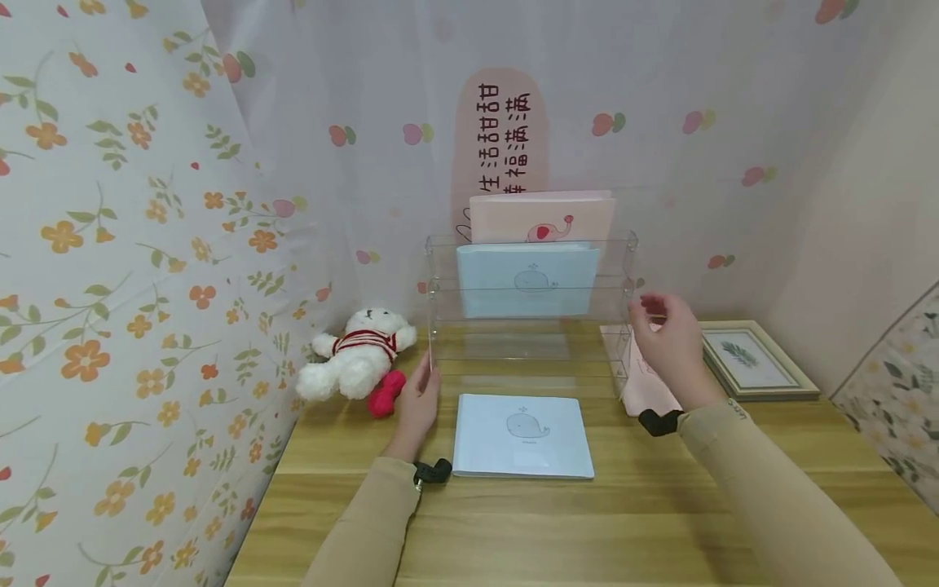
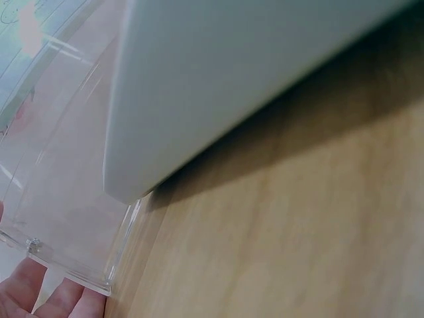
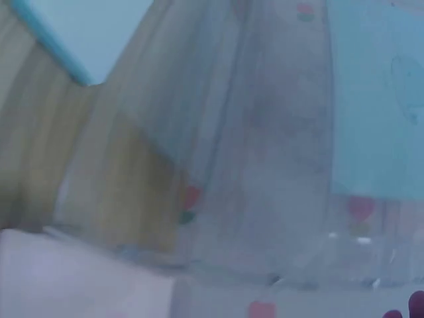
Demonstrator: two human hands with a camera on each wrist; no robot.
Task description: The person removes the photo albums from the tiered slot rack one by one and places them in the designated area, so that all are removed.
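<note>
A clear tiered rack (image 1: 506, 359) stands at the back of the table. It bears a pink elephant booklet (image 1: 579, 214) in the top tier and a blue whale booklet (image 1: 528, 281) below. My left hand (image 1: 416, 403) touches the rack's lower left side; in the left wrist view its fingertips (image 2: 61, 301) lie against the outer edge of the clear panel. Beside the rack's right side my right hand (image 1: 669, 346) is raised, loosely bent, holding nothing. Only some fingertips (image 3: 416, 305) show in the right wrist view. A pale blue whale booklet (image 1: 522, 440) lies flat in front of the rack.
A white plush toy (image 1: 359, 359) in a striped top sits at the left, next to a red object (image 1: 385, 395). On the right lie a pink item (image 1: 645, 391), partly behind my hand, and a picture frame (image 1: 759, 359). Patterned cloth (image 1: 352, 163) hangs behind the table.
</note>
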